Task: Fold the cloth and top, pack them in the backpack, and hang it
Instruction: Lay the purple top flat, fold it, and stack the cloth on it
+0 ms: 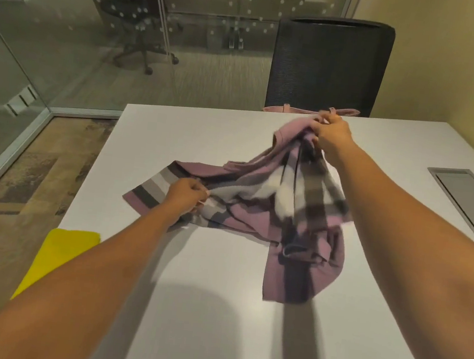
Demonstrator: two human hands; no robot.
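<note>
A mauve top [260, 199] with grey, white and dark stripes lies crumpled across the middle of the white table [215, 309]. My left hand [188, 196] pinches its near left edge against the table. My right hand [331, 135] grips the far end of the top and holds it lifted, so the fabric hangs down from it. A yellow cloth [57, 253] lies at the table's left edge, partly over the side. A pink backpack [302, 110] shows just past the far table edge, on the chair seat, mostly hidden.
A black mesh office chair [330, 63] stands behind the table's far edge. A grey cable hatch [469, 200] is set in the table at the right. Glass partitions run along the left and back, and a yellow wall on the right.
</note>
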